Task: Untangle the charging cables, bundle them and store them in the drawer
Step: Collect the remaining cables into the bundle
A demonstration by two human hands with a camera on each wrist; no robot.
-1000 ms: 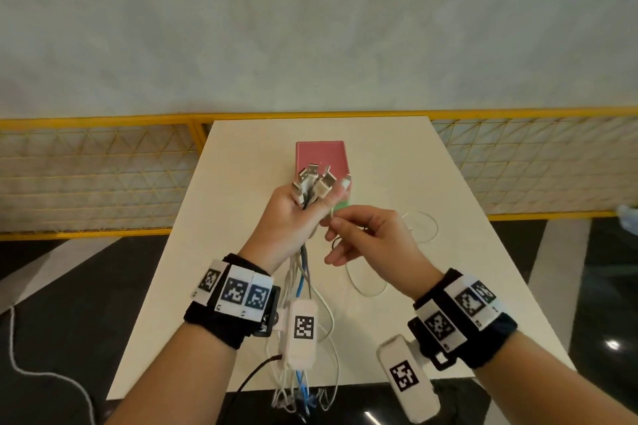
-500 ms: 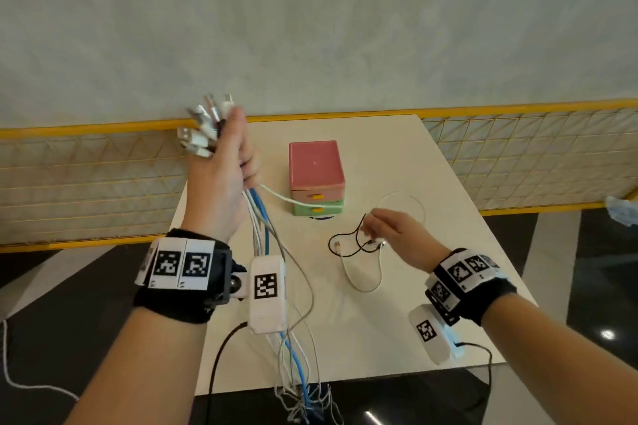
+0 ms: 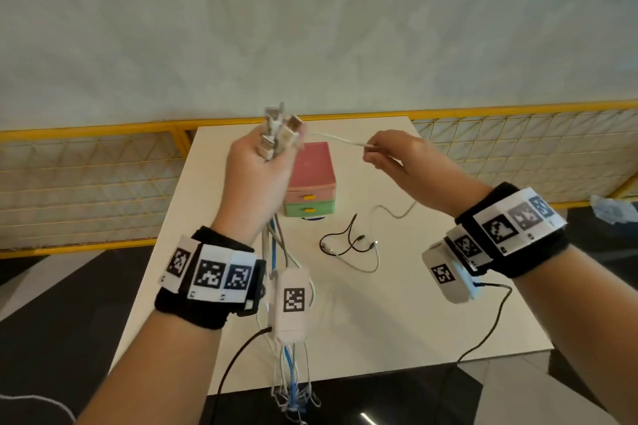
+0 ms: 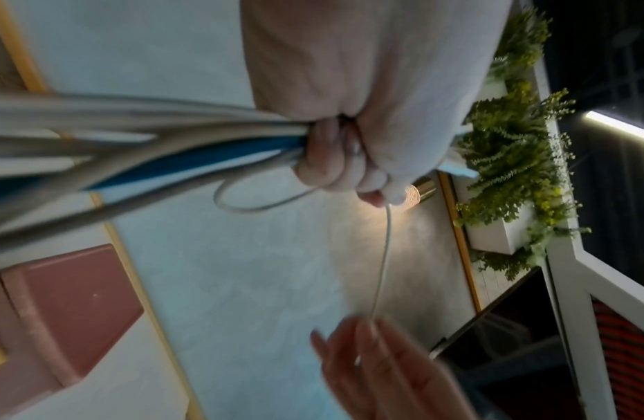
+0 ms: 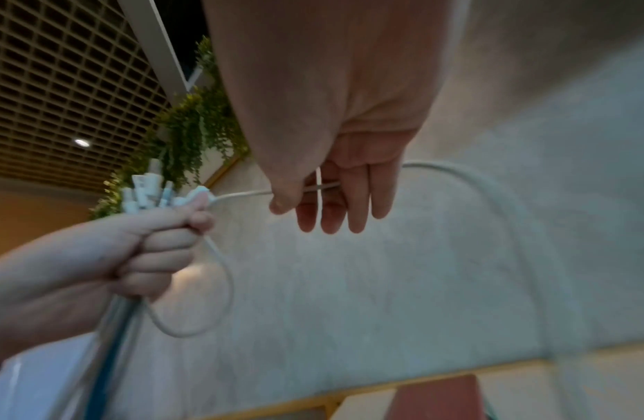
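My left hand [image 3: 260, 162] is raised over the table and grips a bundle of white, grey and blue cables [image 3: 276, 252]; their USB plugs [image 3: 279, 129] stick up out of the fist, and the cords hang past the table's front edge. A thin white cable [image 3: 333, 139] runs taut from that fist to my right hand [image 3: 386, 155], which pinches it between thumb and fingers [image 5: 313, 189]. Its slack trails down to the table [image 3: 393, 212]. A pink-and-green drawer box [image 3: 310, 179] sits behind, both drawers shut. A black cable [image 3: 345, 241] lies loose on the table.
The white table [image 3: 397, 321] has a yellow mesh railing [image 3: 86, 176] behind it and a grey wall beyond. Dark floor lies to either side. The wrist cameras' black leads [image 3: 490, 324] hang off the table's front edge.
My left hand has swung back from the far left to above the drawer box. My right hand has lifted off the table, drawing the white cable up taut.
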